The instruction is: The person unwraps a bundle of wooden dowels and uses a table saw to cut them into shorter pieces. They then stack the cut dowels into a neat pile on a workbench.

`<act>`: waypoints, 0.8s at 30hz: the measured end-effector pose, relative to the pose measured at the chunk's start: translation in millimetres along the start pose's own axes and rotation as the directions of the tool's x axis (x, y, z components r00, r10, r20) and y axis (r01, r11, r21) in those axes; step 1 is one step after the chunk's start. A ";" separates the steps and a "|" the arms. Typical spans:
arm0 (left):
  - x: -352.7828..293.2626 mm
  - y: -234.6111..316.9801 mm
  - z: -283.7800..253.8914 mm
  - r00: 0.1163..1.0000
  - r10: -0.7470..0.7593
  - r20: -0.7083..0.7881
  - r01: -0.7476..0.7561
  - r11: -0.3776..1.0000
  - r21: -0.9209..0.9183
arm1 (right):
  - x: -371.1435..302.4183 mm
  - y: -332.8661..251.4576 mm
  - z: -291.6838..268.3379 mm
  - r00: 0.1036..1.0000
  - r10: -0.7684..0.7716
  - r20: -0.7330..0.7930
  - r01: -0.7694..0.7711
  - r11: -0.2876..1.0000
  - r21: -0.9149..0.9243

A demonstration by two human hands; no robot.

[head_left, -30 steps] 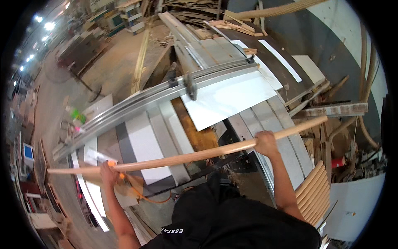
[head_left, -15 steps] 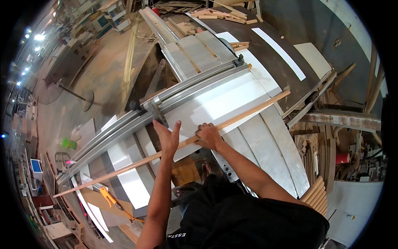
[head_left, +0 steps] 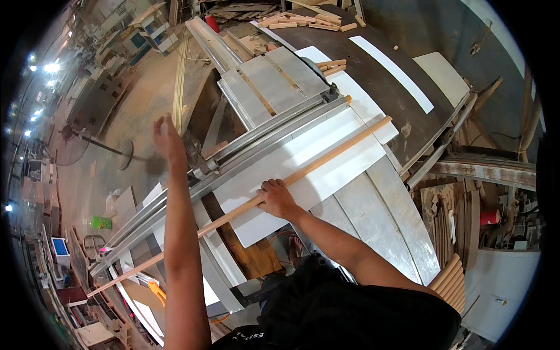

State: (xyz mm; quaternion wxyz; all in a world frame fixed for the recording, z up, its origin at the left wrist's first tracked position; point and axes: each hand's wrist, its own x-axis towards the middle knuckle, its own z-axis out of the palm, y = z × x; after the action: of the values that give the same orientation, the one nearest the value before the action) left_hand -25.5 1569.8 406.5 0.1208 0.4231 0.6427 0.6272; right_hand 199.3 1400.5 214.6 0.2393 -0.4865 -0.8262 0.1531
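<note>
A long, thin wooden strip [head_left: 335, 150] lies slantwise over a white panel [head_left: 303, 146] on a metal machine table. My right hand [head_left: 277, 199] has its fingers curled over the strip near the middle, gripping it. Farther left, my left hand [head_left: 169, 140] is raised beside a metal stop block [head_left: 202, 165] on the long aluminium fence [head_left: 274, 132]. Its fingers are stretched away from me, apart from the strip, with nothing visible in them. My left forearm passes over the strip and hides part of it.
Short wooden pieces [head_left: 300, 22] lie piled on a dark board at the back. A grey slotted table [head_left: 274, 81] stands beyond the fence. Several rounded wooden strips [head_left: 449, 283] are stacked at lower right. An orange air gun [head_left: 156, 293] lies at lower left; a fan [head_left: 70, 143] stands farther left.
My left hand has moved left and away from me, from near the strip to beyond the stop block. My right hand stays on the strip, which sits slightly farther left in view.
</note>
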 end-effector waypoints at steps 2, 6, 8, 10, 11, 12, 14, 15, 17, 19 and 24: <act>11.5 -13.2 -4.9 0.871 0.425 -0.246 -0.366 0.896 0.250 | 5.8 -5.2 1.2 0.998 -0.008 -0.055 0.011 0.998 0.059; -62.6 -17.2 5.7 0.726 0.662 0.184 -0.685 0.718 0.119 | 14.3 -6.0 10.1 0.997 0.050 0.056 -0.052 0.998 0.025; -114.4 -22.1 7.7 0.570 0.613 0.547 -0.688 0.720 -0.089 | 21.5 -10.5 7.4 0.996 0.067 0.060 -0.071 0.995 0.066; -146.9 -44.2 8.7 0.483 0.453 0.750 -0.723 0.689 0.049 | 30.2 -11.2 18.0 0.999 -0.037 -0.011 0.039 0.969 0.242; -153.6 -52.0 7.0 0.505 0.377 0.776 -0.700 0.705 0.113 | 33.9 -6.1 20.8 0.995 -0.087 -0.052 0.099 0.942 0.320; -158.0 -60.6 3.3 0.531 0.295 0.795 -0.675 0.715 0.185 | 34.6 -3.0 16.2 0.990 -0.112 -0.088 0.134 0.938 0.319; -155.3 -88.8 -10.3 0.531 0.178 0.829 -0.660 0.700 0.272 | 26.3 4.2 -2.6 0.974 -0.164 -0.153 0.207 0.923 0.325; -157.0 -94.4 -8.6 0.517 0.131 0.846 -0.656 0.696 0.293 | 13.7 32.8 -5.9 0.958 0.099 -0.268 -0.008 0.947 0.322; -158.6 -92.4 -19.9 0.452 0.099 0.887 -0.704 0.650 0.286 | 6.1 87.5 -47.0 0.693 0.639 -0.333 -0.467 0.751 0.467; -162.0 -92.1 -22.8 0.407 0.051 0.912 -0.728 0.621 0.289 | 5.9 143.2 -88.8 0.266 0.833 -0.485 -0.719 0.507 0.475; -174.6 -94.0 -10.8 0.458 0.028 0.889 -0.704 0.622 0.343 | 19.6 199.5 -111.4 0.118 0.915 -0.385 -0.788 0.322 0.524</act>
State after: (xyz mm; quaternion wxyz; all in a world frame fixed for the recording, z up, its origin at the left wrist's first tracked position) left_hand 37.2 1454.4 257.5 0.0883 0.8138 0.5685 0.0825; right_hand 397.6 1515.7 215.9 0.4114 -0.8635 -0.2390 0.1677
